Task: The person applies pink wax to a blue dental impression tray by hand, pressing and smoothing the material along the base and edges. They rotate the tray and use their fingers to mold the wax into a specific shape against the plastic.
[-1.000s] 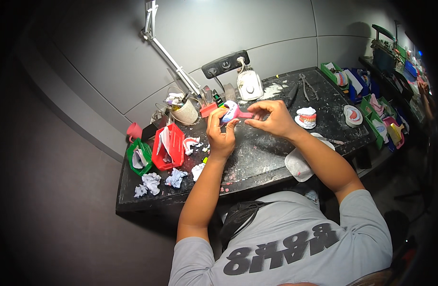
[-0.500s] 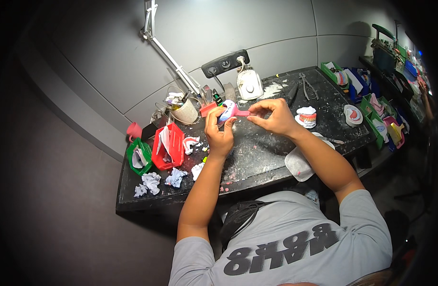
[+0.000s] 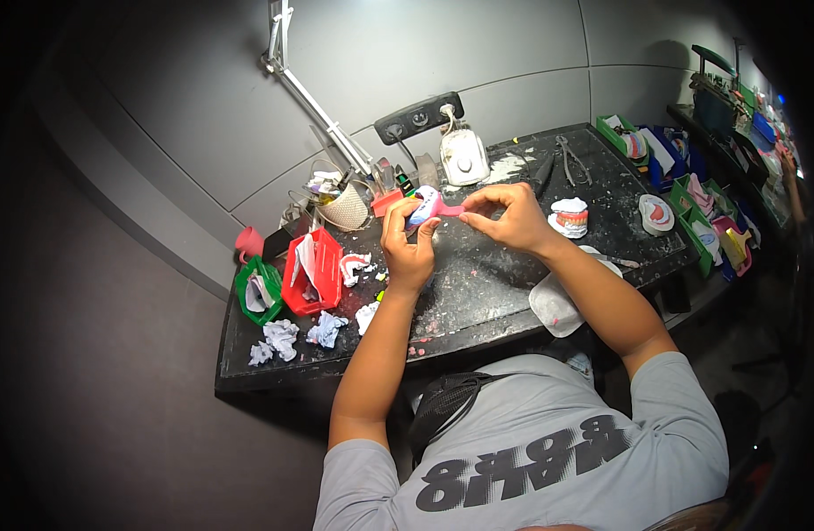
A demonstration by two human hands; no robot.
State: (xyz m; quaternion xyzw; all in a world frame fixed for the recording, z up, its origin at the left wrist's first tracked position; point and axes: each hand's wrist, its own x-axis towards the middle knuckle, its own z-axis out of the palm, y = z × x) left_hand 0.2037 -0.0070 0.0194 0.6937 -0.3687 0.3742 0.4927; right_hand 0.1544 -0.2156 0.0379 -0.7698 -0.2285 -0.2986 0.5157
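Above the middle of the bench, my left hand (image 3: 409, 252) is closed around the body of a dental impression tray, fingers on its far side and thumb on the near side. White and bluish-purple material (image 3: 424, 205) shows in the tray. The tray's pink handle (image 3: 447, 211) points right, and its end is pinched between the thumb and fingers of my right hand (image 3: 510, 219). To the right of that hand stands a plaster tooth model with a pink gum band (image 3: 569, 218).
The dark bench (image 3: 478, 292) holds a red bin (image 3: 311, 296), a green bin (image 3: 259, 305), crumpled paper (image 3: 327, 330) and a woven basket (image 3: 345, 211). A white device (image 3: 464, 157), pliers (image 3: 573, 161), another plaster model (image 3: 656, 215) and a pale bowl (image 3: 555, 305) are also there. A lamp arm (image 3: 323, 119) rises behind.
The tray's pink handle has tilted slightly between my hands. Both hands stay in nearly the same place and keep their grips.
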